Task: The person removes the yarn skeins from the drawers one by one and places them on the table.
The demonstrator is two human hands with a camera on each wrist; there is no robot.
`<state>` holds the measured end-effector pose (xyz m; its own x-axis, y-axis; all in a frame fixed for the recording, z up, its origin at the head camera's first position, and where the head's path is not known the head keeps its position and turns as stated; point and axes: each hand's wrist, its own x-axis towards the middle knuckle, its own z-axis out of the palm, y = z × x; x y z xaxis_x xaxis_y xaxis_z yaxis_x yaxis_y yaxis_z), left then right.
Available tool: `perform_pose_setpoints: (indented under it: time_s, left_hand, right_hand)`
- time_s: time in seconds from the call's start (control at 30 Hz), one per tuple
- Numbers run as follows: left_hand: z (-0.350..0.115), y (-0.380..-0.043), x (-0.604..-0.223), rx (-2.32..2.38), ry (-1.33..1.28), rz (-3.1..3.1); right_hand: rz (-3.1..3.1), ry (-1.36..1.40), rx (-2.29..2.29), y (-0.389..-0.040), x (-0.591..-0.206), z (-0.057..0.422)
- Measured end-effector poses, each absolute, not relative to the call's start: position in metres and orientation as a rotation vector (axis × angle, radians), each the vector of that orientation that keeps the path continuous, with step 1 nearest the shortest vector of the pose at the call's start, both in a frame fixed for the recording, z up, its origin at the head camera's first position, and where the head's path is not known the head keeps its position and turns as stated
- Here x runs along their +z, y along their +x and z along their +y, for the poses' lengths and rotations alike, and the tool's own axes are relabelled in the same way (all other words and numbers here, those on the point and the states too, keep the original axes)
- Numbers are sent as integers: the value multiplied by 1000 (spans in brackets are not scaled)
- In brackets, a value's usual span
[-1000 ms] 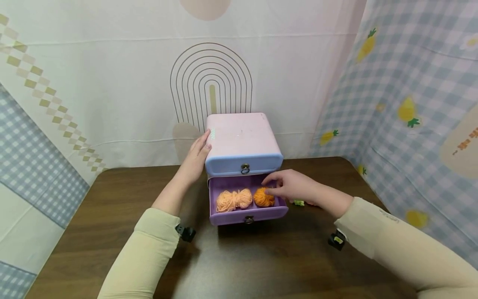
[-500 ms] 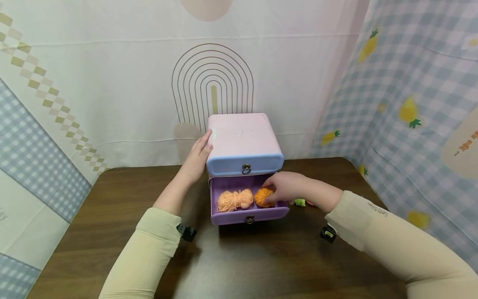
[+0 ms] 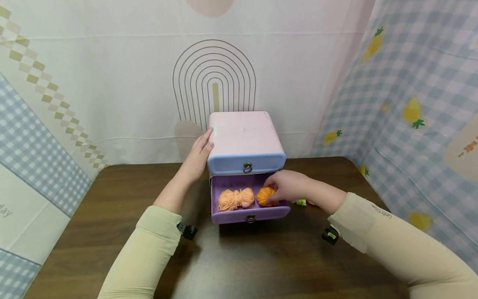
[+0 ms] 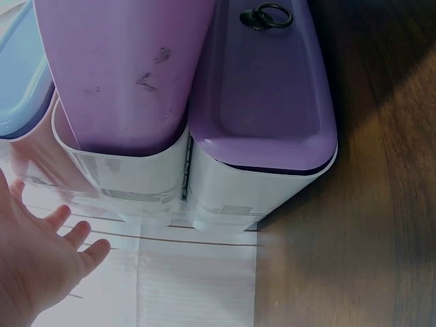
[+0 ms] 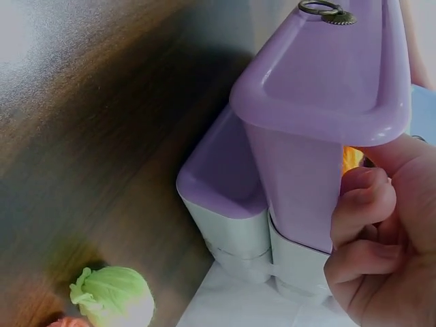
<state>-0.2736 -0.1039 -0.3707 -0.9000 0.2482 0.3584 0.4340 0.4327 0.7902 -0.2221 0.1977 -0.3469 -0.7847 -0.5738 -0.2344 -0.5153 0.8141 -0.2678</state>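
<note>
A small drawer cabinet (image 3: 244, 133) with a pink top stands against the back cloth. Its purple drawer (image 3: 229, 217) is pulled out. Inside lie a peach yarn skein (image 3: 235, 199), tied in the middle, and an orange yarn ball (image 3: 263, 195) at the right end. My right hand (image 3: 293, 185) reaches over the drawer's right side and pinches the orange ball between thumb and fingers. In the right wrist view, the drawer wall hides most of that ball (image 5: 351, 158). My left hand (image 3: 195, 161) rests against the cabinet's upper left side, fingers extended.
Above the pulled-out drawer is a closed blue drawer (image 3: 246, 163); below it is a closed purple one (image 4: 266, 88). Right of the cabinet, a light green bundle (image 5: 116, 296) and a reddish thing (image 5: 68, 322) lie on the brown wooden table (image 3: 254, 265).
My right hand has lowered into the drawer and its fingers have closed on the orange yarn ball. The left hand stays at the cabinet's side. The head view has shifted slightly.
</note>
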Motion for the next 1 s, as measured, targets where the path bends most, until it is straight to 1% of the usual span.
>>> perform_pose_setpoints:
  time_s: [0.53, 0.87, 1.0]
  left_hand:
    - [-105, -273, -370, -1457, -589, -2511]
    - [-105, -274, -371, -1475, -590, -2508]
    - [-106, -274, -371, -1479, -591, -2502]
  right_hand:
    - [2696, -719, -548, -220, -335, 206]
    - [2705, -562, -725, -210, -315, 231]
    - [2732, -530, -757, -206, -314, 246]
